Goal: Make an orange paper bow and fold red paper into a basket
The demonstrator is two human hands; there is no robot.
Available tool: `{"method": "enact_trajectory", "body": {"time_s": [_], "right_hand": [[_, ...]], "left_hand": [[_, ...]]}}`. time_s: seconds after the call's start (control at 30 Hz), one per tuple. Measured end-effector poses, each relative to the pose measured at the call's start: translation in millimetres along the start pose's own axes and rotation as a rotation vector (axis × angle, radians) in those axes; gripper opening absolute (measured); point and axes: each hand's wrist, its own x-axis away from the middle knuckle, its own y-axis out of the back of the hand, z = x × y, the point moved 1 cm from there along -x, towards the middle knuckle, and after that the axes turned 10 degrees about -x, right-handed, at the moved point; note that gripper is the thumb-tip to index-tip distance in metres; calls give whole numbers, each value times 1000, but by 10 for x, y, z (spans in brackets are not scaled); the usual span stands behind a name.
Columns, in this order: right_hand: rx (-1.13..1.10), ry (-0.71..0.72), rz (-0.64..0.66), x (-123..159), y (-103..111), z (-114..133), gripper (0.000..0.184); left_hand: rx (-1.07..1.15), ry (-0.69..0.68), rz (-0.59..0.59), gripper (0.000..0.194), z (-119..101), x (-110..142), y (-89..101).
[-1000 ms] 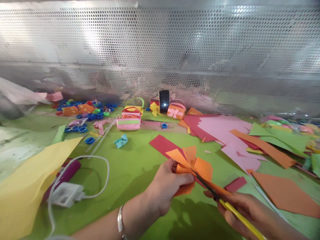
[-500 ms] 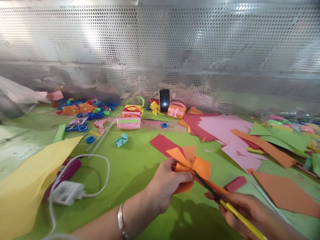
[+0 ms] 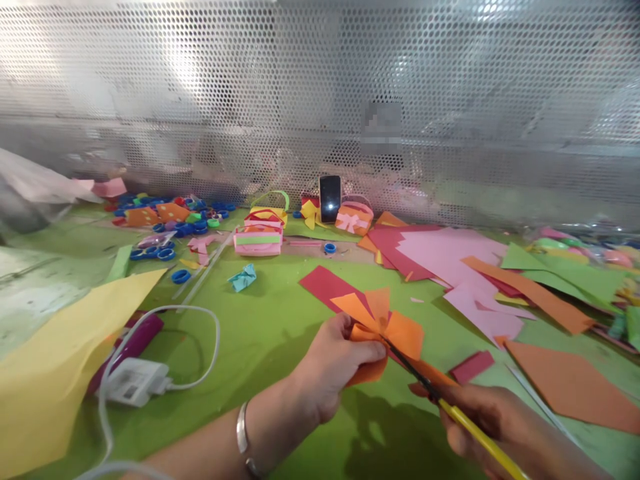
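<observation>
My left hand (image 3: pixel 333 363) pinches an orange paper bow (image 3: pixel 407 333) between thumb and fingers, its loops and tails fanned out around the middle. My right hand (image 3: pixel 493 427) is closed around scissors (image 3: pixel 467 423) with a yellow handle and slim dark blades. The blade tips touch the middle of the bow, right by my left thumb. An orange paper strip (image 3: pixel 436 373) runs along the blades to my right fingers. Behind the bow lies a red paper strip (image 3: pixel 325 287), partly covered by it.
A yellow sheet (image 3: pixel 65 360), white charger (image 3: pixel 137 382) and cable lie left. Small paper bags (image 3: pixel 257 240) and a phone (image 3: pixel 330 199) stand at the back before a perforated metal panel (image 3: pixel 300 87). Pink sheets (image 3: pixel 450 253) and an orange sheet (image 3: pixel 570 383) lie right.
Almost nothing differs; the view has shifted slightly. Both hands, the bow and the scissors hold nearly the same position.
</observation>
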Motion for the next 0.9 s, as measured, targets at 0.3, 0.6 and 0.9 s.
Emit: {"method": "enact_trajectory", "body": {"time_s": [0.3,0.6,0.9], "right_hand": [[153,-22,38,12,30,102,20],[141,33,-3,55,-5,116,28],[228,3,-17,42,-1,161,18]], "left_hand": [[-18,4,-2,21,0,1,14],[-22,10,26,22,-3,0,4],[-27,49,21,24,5,2,5]]}}
